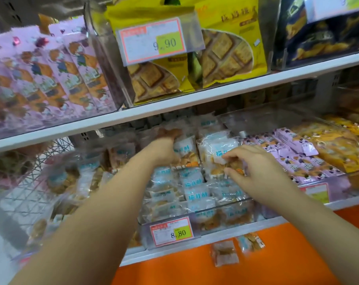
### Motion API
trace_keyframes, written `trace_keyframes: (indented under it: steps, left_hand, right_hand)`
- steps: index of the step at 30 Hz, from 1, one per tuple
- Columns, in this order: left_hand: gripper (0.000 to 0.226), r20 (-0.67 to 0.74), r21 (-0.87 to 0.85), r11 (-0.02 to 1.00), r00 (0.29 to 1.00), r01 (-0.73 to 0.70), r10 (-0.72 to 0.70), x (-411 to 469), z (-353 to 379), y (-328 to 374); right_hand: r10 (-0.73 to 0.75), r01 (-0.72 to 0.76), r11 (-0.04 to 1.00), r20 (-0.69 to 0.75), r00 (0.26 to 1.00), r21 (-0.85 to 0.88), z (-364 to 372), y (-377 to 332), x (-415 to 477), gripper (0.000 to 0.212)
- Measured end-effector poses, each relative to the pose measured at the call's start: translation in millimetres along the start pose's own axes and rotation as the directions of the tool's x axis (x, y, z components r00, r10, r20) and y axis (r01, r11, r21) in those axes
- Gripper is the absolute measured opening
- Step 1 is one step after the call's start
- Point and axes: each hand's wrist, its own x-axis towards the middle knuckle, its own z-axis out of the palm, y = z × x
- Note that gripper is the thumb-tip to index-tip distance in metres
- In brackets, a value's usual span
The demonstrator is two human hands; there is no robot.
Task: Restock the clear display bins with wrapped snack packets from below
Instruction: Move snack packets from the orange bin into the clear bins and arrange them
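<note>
Watching from my remote station, I saw a white wire basket (30, 173) at nine o'clock, heaped with crinkly clear-wrapped snacks too blurred to read. At ten o'clock, glossy pink foil bags (42, 68) stood in a row behind a clear panel.

Near the centre, the left hand (166, 147) reached under the white shelf edge (174, 103). Its fingers were curled over the top of a crinkly clear snack packet with pale blue lettering (184, 146), gripping it upright at the back of the clear plastic display bin (225, 205). Flat, shiny packets of the same kind filled that bin in rows. A red-bordered white price tag (171, 231) marked 8.80 was on its front wall at six o'clock. At twelve o'clock stood yellow biscuit bags (228, 52), printed with square crackers.

Just right of centre, the right hand (254, 171) pinched a second clear packet (215, 151) between thumb and fingertips, with its fingers loosely bent. That packet stood tilted among the rear rows.

At three o'clock, small matte pink wrapped packets (293, 159) lay stacked in the neighbouring bin, with orange-yellow bags (335, 145) beyond them. At six o'clock, two loose clear packets (224, 253) lay on the smooth orange ledge (195, 272).
</note>
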Motion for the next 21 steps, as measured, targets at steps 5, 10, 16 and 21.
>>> trace_keyframes:
  steps: [5,10,16,21]
  left_hand:
    - [0.069,-0.274,-0.335,0.928,0.926,0.16,-0.259,-3,36,-11]
    - [0.084,-0.251,-0.404,0.912,0.951,0.068,-0.182,-31,56,5]
    - [0.09,-0.243,-0.505,0.863,0.963,-0.021,-0.119,-22,56,7]
    - [0.089,-0.11,-0.5,0.863,0.984,0.065,-0.138,-19,56,0]
  right_hand:
    - [-0.002,0.002,1.0,-0.017,1.0,0.002,3,-1,-1,0.024]
    - [0.012,-0.013,1.0,-0.033,0.999,-0.005,5,-2,-2,0.022]
    - [0.027,-0.028,0.999,-0.027,0.999,-0.037,6,-4,-2,0.024]
    - [-0.002,0.023,0.982,0.109,0.994,-0.188,5,-10,-6,0.047]
